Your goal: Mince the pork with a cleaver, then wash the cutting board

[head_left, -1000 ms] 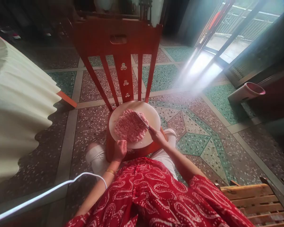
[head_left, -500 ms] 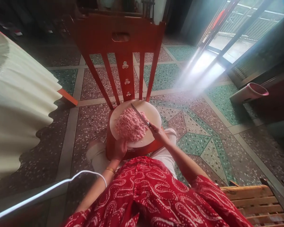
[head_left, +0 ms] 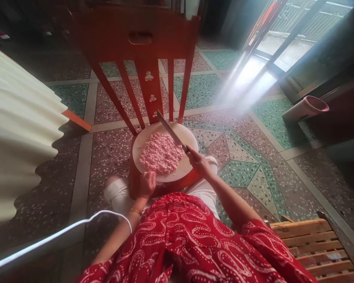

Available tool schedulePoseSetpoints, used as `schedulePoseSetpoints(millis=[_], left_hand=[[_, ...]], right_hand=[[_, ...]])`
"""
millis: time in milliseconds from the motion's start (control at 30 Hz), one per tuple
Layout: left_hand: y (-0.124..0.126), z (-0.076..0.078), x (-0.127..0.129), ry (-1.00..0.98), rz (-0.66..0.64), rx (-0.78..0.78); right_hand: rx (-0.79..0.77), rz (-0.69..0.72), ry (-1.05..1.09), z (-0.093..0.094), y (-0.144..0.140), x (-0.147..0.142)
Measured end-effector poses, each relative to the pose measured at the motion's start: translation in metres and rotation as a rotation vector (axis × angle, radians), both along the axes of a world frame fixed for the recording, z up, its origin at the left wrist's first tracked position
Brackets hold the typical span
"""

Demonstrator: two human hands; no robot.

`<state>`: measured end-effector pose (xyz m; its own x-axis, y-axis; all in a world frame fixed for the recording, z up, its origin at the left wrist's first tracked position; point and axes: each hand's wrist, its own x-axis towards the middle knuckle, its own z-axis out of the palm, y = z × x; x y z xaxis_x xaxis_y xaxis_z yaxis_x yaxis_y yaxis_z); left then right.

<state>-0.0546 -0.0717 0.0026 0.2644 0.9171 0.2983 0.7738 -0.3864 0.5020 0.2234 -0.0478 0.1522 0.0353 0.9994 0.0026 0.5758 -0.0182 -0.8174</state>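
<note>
My right hand (head_left: 198, 161) is closed around the handle of the knife (head_left: 171, 131). The blade is lifted, with its tip up near the back of the red chair (head_left: 141, 43), above the far edge of the board (head_left: 188, 139). My left hand (head_left: 147, 184) is curled on the near rim of the board and holds it steady; I cannot tell how tight the fingers press.

The minced meat (head_left: 161, 153) lies as a flat pink heap in the middle of the round white board, a little to the left side. The board rests on the seat of the chair, between my knees.

I judge the meat to be soft, wet and sticky. It will not keep a shape, it will stick to the blade, and small bits can slide to the rim. It is better to move it with the flat of the knife than to pinch it with fingers. The board looks stiff and smooth, so it may slip on the seat; the near rim, away from the blade, is the good place to hold it. The knife is stiff and sharp, so I take it only by the handle.

A white cable (head_left: 61, 232) runs over the floor at my left, and a wooden stool (head_left: 312, 243) is at my right.
</note>
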Motion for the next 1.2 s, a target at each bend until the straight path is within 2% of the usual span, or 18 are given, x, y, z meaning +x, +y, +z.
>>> schedulePoseSetpoints(millis=[67, 133, 300, 433, 667, 933, 1200], left_hand=[[0.000, 0.000, 0.000, -0.006, -0.005, 0.006], [0.001, 0.000, 0.001, -0.016, -0.005, 0.009], [0.003, -0.002, 0.001, -0.040, 0.018, 0.015], [0.008, -0.008, -0.001, -0.004, 0.026, 0.052], [0.011, -0.007, -0.001, 0.038, -0.021, 0.115], [0.014, -0.005, -0.003, 0.111, -0.033, 0.079], [0.009, -0.003, -0.002, 0.069, -0.017, 0.083]], right_hand=[[0.070, -0.034, 0.018, 0.008, -0.002, 0.000], [0.047, -0.042, 0.002, 0.001, -0.005, -0.003], [-0.286, -0.011, -0.247, -0.038, -0.014, -0.023], [-0.379, 0.023, -0.424, -0.045, -0.016, -0.038], [-0.371, 0.032, -0.430, -0.043, -0.017, -0.043], [-0.321, 0.054, -0.363, -0.046, -0.020, -0.034], [-0.310, 0.033, -0.326, -0.053, -0.022, -0.037]])
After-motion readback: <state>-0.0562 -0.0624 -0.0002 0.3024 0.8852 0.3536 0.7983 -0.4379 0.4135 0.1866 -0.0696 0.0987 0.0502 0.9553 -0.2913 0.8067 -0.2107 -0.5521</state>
